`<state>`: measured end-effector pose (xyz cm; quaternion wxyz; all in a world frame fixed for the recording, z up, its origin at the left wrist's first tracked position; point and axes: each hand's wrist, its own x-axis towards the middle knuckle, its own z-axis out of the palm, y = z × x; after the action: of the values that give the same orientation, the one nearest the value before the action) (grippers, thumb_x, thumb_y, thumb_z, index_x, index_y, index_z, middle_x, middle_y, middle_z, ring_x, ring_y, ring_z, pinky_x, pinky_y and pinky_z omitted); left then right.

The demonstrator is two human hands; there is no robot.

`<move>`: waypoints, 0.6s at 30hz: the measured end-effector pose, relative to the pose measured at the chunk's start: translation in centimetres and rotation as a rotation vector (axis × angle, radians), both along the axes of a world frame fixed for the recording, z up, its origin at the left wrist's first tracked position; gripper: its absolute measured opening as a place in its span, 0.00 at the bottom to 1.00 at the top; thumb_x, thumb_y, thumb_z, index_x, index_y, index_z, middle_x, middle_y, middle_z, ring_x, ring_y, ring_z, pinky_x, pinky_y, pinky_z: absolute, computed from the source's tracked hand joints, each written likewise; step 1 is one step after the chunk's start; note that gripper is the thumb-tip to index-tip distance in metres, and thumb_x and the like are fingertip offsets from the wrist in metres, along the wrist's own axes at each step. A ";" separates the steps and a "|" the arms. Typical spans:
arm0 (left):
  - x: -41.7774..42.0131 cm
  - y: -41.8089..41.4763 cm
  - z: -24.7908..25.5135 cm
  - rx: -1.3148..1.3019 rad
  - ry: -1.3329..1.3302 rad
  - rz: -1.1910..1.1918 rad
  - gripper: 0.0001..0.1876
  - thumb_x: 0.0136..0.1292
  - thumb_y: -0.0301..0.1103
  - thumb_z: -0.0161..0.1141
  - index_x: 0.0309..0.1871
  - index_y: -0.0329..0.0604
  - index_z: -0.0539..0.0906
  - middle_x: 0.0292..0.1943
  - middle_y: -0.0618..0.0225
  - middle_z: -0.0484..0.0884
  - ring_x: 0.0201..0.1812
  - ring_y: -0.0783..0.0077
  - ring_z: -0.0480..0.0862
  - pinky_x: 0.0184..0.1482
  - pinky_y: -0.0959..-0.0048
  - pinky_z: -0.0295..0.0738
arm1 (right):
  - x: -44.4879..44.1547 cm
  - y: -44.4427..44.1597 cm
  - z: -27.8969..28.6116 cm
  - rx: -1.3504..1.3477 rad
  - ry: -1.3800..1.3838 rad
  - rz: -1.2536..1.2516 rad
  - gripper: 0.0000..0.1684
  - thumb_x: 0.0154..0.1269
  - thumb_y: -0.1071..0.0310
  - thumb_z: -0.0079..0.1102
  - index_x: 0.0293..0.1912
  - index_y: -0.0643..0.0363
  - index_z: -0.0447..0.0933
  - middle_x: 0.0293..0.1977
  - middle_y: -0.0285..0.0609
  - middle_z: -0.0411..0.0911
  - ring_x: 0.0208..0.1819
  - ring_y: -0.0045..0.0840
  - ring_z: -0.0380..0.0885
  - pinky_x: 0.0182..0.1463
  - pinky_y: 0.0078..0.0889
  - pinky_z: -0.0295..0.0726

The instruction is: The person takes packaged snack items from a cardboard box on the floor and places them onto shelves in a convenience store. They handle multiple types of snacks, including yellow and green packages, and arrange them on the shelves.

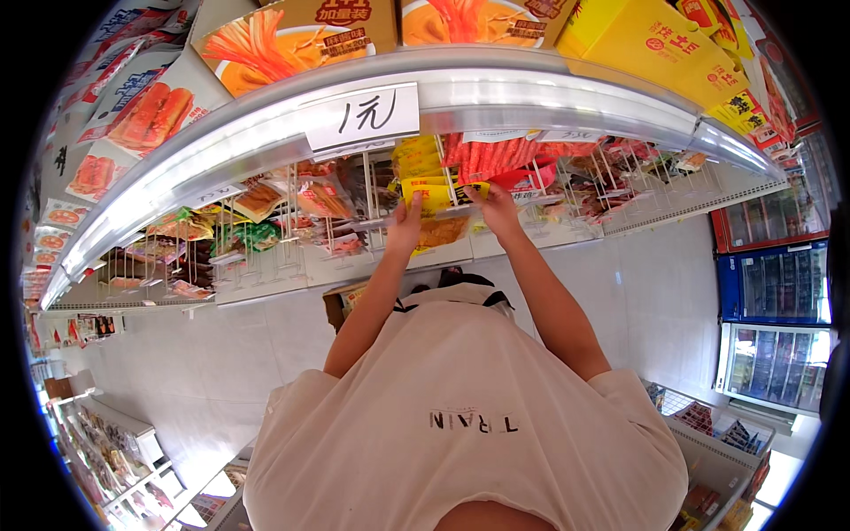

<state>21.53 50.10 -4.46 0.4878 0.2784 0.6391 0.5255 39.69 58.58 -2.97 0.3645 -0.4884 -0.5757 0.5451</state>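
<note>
Both of my hands reach up to a shop shelf hung with snack packets. My left hand (407, 219) pinches the left end of a yellow snack packet (435, 194), which bears dark printing. At the packet's right end, my right hand (495, 207) grips it between thumb and fingers. More yellow packets (417, 157) hang just behind it. Right of these hang red stick-shaped snacks (488, 156), with a red packet (531, 176) close beside my right hand. An orange-brown packet (441, 232) shows below my hands.
A lit shelf edge (491, 93) with a handwritten price card (364, 118) curves above my hands. Printed cartons (299, 40) and a yellow box (657, 53) stand on top. Metal display hooks (292, 199) jut out to the left. A cardboard box (342, 302) sits on the floor. Glass-door coolers (783, 285) line the right.
</note>
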 end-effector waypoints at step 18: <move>-2.7 4.4 -2.1 0.219 0.309 0.022 0.22 0.73 0.49 0.50 0.49 0.35 0.79 0.33 0.65 0.81 0.34 0.76 0.74 0.40 0.73 0.70 | -2.7 6.6 -5.2 0.370 -0.060 -0.116 0.36 0.63 0.52 0.62 0.64 0.58 0.66 0.64 0.49 0.66 0.68 0.35 0.63 0.68 0.34 0.61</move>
<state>18.86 54.47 -6.52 0.3449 0.4002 0.6482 0.5484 36.96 65.15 -8.13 0.4613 -0.4616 -0.6476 0.3934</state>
